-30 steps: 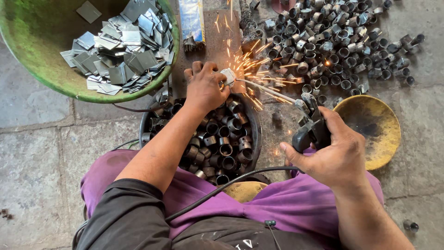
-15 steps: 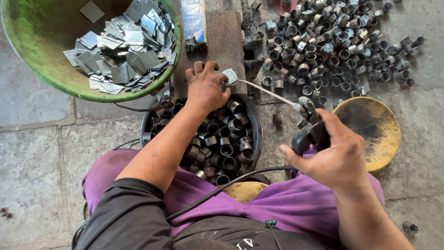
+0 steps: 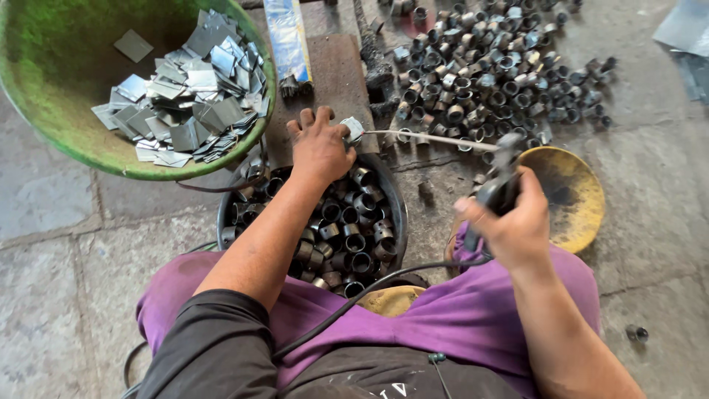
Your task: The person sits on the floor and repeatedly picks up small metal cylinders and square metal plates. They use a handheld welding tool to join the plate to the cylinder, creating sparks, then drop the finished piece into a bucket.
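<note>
Seated on the floor, a person's left hand pinches a small metal ring steady on a dark block. The right hand, fingers wrapped around an electrode holder, aims its welding rod at the ring.

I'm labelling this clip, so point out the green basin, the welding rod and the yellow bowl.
green basin [image 3: 44,44], head view, bare inner wall.
welding rod [image 3: 428,137], head view, mid-length.
yellow bowl [image 3: 583,192], head view, inner surface.
</note>
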